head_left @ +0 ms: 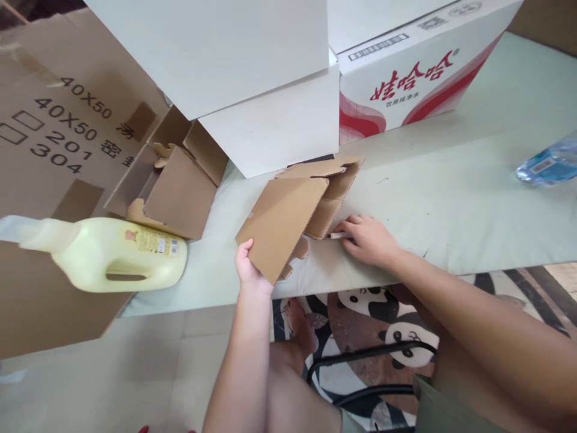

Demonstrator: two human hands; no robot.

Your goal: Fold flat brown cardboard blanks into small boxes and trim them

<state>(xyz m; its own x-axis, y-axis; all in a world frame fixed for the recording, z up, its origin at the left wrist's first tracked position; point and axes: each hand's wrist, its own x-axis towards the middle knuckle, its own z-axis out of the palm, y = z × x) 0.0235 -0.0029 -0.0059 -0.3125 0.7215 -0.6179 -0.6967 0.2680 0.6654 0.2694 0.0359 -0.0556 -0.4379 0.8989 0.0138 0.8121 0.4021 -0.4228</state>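
Observation:
A partly folded brown cardboard box [283,219] stands tilted on the cloth-covered table, its open side and tucked flaps facing right. My left hand [252,269] grips its lower left corner, thumb on the front panel and the other fingers hidden behind. My right hand [370,240] rests on the table just right of the box, fingers closed round a slim white stick-like thing [336,235] with a dark tip. That tip points at the box's lower edge; whether it touches is unclear.
White boxes [279,120] are stacked behind, beside a red-and-white water carton [406,90]. Left are another open brown box [180,192], a pale yellow jug [121,255] and a large printed carton [40,180]. A plastic bottle [550,162] lies at right.

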